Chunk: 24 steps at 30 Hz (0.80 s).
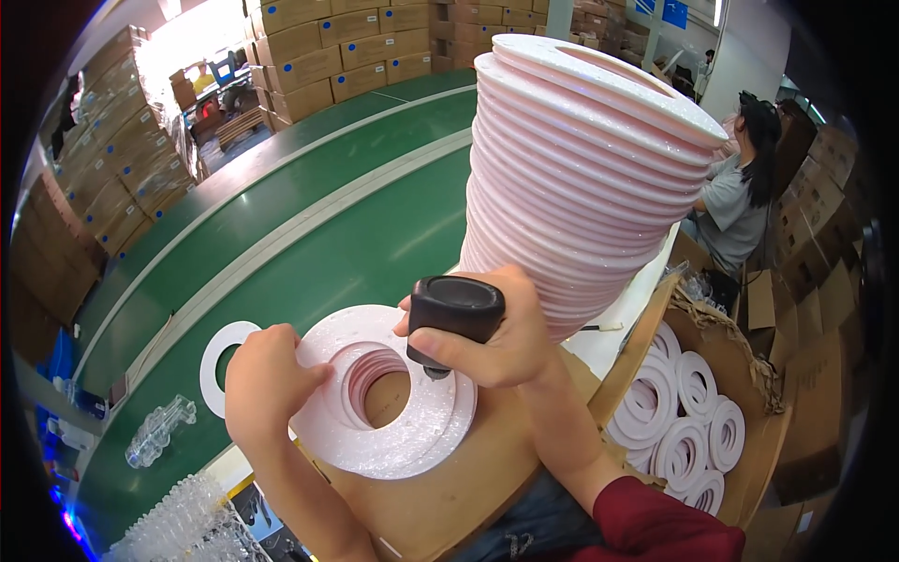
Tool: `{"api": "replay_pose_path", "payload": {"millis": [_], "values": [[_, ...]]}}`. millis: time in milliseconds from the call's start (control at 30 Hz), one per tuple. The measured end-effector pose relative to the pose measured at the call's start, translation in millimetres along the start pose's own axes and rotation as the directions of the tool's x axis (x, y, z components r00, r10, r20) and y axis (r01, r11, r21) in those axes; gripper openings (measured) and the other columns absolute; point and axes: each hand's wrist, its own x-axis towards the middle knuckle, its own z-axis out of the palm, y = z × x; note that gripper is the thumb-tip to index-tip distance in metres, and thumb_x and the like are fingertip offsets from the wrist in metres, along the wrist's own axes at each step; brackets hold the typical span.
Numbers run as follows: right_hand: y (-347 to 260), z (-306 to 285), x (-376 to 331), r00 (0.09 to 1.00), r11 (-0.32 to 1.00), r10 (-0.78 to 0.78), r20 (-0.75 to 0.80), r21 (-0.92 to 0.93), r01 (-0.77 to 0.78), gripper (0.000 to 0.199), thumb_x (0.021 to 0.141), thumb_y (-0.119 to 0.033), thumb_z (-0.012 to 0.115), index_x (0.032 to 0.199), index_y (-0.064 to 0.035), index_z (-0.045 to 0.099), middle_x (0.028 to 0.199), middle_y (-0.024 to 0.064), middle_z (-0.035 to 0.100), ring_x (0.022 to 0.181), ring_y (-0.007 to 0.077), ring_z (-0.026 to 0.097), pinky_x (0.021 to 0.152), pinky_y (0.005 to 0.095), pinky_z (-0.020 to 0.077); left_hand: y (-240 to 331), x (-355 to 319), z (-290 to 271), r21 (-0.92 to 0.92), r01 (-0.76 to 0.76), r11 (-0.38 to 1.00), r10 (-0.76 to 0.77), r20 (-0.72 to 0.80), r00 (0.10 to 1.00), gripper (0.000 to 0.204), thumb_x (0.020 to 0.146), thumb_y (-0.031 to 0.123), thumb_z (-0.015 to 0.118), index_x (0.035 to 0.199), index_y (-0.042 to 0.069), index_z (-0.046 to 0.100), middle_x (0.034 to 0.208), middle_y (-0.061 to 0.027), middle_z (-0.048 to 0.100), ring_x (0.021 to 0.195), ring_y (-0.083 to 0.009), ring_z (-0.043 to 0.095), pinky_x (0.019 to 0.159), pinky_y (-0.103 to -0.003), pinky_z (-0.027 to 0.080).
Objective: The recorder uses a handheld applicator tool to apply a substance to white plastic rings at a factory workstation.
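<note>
Several glittery white rings [375,450] lie stacked on a cardboard surface in front of me, slightly out of line with each other. My left hand [270,379] is at the stack's left side, its fingers curled and its thumb at the top ring's inner edge. A thin white ring [212,375] shows partly behind that hand. Closed around a black-handled tool [456,304], my right hand [515,328] holds it upright over the stack's right side. The tool's short dark tip meets or nearly meets the top ring; its exact kind is unclear.
Behind my right hand rises a tall, leaning stack of pinkish-white rings [571,178]. An open carton [763,459] with more rings stands at right. Clear plastic pieces [161,431] lie on the green conveyor [309,244]. A person [740,197] sits at far right, near stacked cartons.
</note>
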Motion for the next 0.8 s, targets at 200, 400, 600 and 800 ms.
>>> {"api": "replay_pose_path", "payload": {"millis": [200, 400, 600, 800], "values": [[5, 10, 2, 1.000, 0.999, 0.020, -0.016, 0.035, -0.019, 0.025, 0.083, -0.001, 0.078, 0.103, 0.0115, 0.070, 0.087, 0.0159, 0.077, 0.084, 0.0172, 0.075, 0.077, 0.0310, 0.0601, -5, 1, 5, 0.001, -0.068, 0.998, 0.068, -0.062, 0.996, 0.043, 0.064, 0.027, 0.087, 0.094, -0.001, 0.073, 0.090, -0.0178, 0.073, 0.085, -0.0325, 0.072, 0.077, -0.040, 0.056], [11, 15, 3, 0.999, 0.998, 0.022, -0.035, 0.059, -0.020, 0.024, 0.084, 0.000, 0.078, 0.103, 0.0126, 0.069, 0.087, 0.0174, 0.076, 0.085, 0.0192, 0.075, 0.076, 0.0315, 0.0612, -6, 3, 7, -0.006, -0.079, 0.997, 0.078, -0.082, 0.994, 0.043, 0.064, 0.027, 0.087, 0.094, -0.001, 0.072, 0.089, -0.0177, 0.073, 0.085, -0.0326, 0.072, 0.076, -0.041, 0.056], [12, 13, 4, 1.000, 1.000, -0.023, -0.001, 0.006, 0.023, 0.024, 0.084, 0.000, 0.078, 0.103, 0.0125, 0.070, 0.087, 0.0176, 0.077, 0.083, 0.0187, 0.076, 0.075, 0.0309, 0.0613, -3, 3, 4, 0.012, -0.055, 0.998, 0.055, -0.042, 0.998, 0.043, 0.064, 0.027, 0.087, 0.093, -0.002, 0.073, 0.089, -0.0180, 0.073, 0.084, -0.0329, 0.072, 0.077, -0.041, 0.056], [11, 14, 4, 0.999, 0.999, -0.036, 0.005, -0.002, 0.036, 0.024, 0.084, 0.000, 0.079, 0.102, 0.0124, 0.070, 0.086, 0.0171, 0.077, 0.081, 0.0170, 0.075, 0.075, 0.0301, 0.0611, 0, 1, 0, 0.011, -0.027, 1.000, 0.027, 0.001, 1.000, 0.044, 0.065, 0.027, 0.087, 0.094, -0.002, 0.073, 0.090, -0.0183, 0.074, 0.084, -0.0331, 0.072, 0.077, -0.040, 0.056]]}}
